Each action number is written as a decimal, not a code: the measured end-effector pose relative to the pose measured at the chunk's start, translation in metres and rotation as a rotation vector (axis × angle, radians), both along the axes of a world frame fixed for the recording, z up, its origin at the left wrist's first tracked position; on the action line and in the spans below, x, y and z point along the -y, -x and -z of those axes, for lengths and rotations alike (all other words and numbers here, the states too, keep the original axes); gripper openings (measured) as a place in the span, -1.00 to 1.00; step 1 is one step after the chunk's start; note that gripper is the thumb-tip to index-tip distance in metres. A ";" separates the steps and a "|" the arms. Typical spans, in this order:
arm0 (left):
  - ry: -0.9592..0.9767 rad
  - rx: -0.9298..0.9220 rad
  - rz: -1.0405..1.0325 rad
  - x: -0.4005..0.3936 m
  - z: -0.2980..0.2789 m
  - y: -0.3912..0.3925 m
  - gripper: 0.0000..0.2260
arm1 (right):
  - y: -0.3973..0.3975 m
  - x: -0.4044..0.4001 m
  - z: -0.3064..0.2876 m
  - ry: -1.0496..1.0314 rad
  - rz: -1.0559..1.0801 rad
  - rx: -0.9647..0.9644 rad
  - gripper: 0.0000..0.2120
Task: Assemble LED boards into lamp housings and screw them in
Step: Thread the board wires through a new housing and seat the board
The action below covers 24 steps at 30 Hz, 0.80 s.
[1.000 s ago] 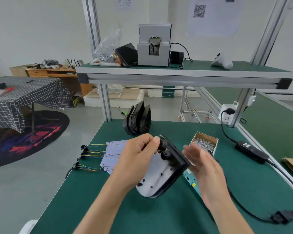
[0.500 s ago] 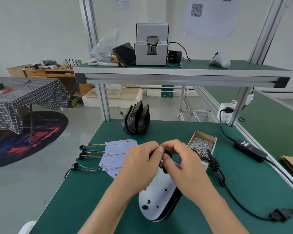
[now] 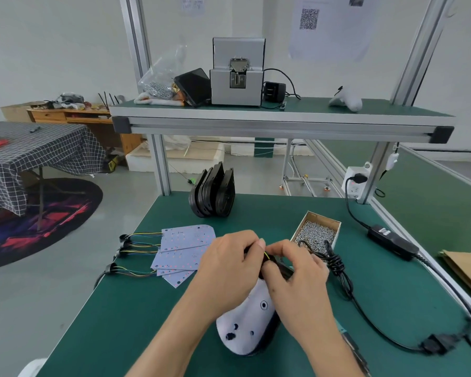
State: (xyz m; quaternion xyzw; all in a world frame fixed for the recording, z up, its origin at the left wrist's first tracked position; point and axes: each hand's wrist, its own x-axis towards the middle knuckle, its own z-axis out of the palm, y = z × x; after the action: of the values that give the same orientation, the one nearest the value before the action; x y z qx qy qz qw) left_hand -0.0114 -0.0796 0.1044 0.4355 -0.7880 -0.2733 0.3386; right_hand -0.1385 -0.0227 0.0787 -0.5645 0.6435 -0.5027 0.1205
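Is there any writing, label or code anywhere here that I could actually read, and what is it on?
No text can be read.
White sheet on the wall: a QR code, its printed lines blurred.
Small notice on the wall: print too small.
Black power adapter: white label, too small.
White power strip: no legible marking.
Grey machine on the shelf: no visible lettering.

Bright, even light; edges bowed.

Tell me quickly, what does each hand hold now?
Left hand: pinches the wires at the lamp housing.
Right hand: pinches the same wires.
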 end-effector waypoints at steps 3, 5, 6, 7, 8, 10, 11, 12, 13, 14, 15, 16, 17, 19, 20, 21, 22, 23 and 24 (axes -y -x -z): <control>0.010 -0.001 0.016 -0.002 0.000 -0.002 -0.62 | 0.001 -0.001 0.004 -0.011 -0.004 -0.019 -0.89; 0.020 0.000 0.016 -0.003 -0.002 -0.002 -0.61 | 0.001 -0.001 0.007 -0.003 0.009 -0.012 -0.87; 0.021 -0.005 0.017 -0.002 -0.002 -0.001 -0.61 | 0.000 -0.001 0.008 0.004 0.022 -0.014 -0.87; 0.020 -0.012 0.020 -0.003 -0.003 -0.001 -0.62 | -0.001 -0.001 0.010 0.007 0.039 -0.019 -0.88; 0.021 -0.018 0.022 -0.003 -0.003 -0.001 -0.63 | -0.002 -0.001 0.012 0.006 0.054 -0.022 -0.88; 0.026 -0.030 0.019 -0.004 -0.003 -0.001 -0.64 | -0.003 -0.001 0.015 -0.008 0.071 -0.016 -0.87; 0.024 -0.042 0.018 -0.004 -0.002 -0.001 -0.63 | -0.003 -0.001 0.016 -0.013 0.072 -0.014 -0.86; 0.020 -0.057 0.017 -0.004 -0.002 -0.001 -0.61 | -0.003 -0.001 0.017 -0.015 0.069 -0.013 -0.86; 0.015 -0.068 0.016 -0.004 -0.002 -0.001 -0.60 | -0.003 -0.001 0.017 -0.013 0.066 -0.013 -0.85; 0.013 -0.072 0.014 -0.004 -0.003 -0.001 -0.59 | -0.003 0.000 0.018 -0.013 0.065 -0.013 -0.84; 0.010 -0.074 0.013 -0.005 -0.003 -0.002 -0.59 | -0.003 0.000 0.019 -0.013 0.066 -0.013 -0.83; 0.005 -0.078 0.012 -0.005 -0.004 -0.002 -0.59 | -0.003 0.001 0.019 -0.014 0.067 -0.013 -0.82; -0.004 -0.087 0.011 -0.006 -0.003 -0.002 -0.60 | -0.004 0.002 0.019 -0.013 0.065 -0.009 -0.82; -0.031 -0.112 0.007 -0.005 -0.004 -0.004 -0.60 | -0.006 0.003 0.018 0.002 0.054 0.016 -0.82; -0.039 -0.120 0.004 -0.004 -0.004 -0.005 -0.60 | -0.007 0.003 0.018 0.019 0.041 0.036 -0.81; -0.042 -0.124 0.000 -0.003 -0.004 -0.007 -0.60 | -0.008 0.003 0.017 0.039 0.028 0.059 -0.81; -0.040 -0.125 -0.003 -0.003 -0.004 -0.007 -0.60 | -0.010 0.003 0.017 0.056 0.016 0.085 -0.81; -0.039 -0.129 -0.004 -0.003 -0.005 -0.008 -0.60 | -0.011 0.003 0.017 0.067 0.011 0.106 -0.82; -0.040 -0.135 -0.005 -0.004 -0.005 -0.008 -0.60 | -0.012 0.003 0.016 0.069 0.009 0.116 -0.84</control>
State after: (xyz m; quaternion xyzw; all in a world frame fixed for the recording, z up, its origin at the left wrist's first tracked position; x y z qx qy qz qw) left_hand -0.0036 -0.0754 0.1094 0.4244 -0.7567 -0.3171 0.3830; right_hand -0.1260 -0.0258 0.0624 -0.5352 0.6204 -0.5570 0.1358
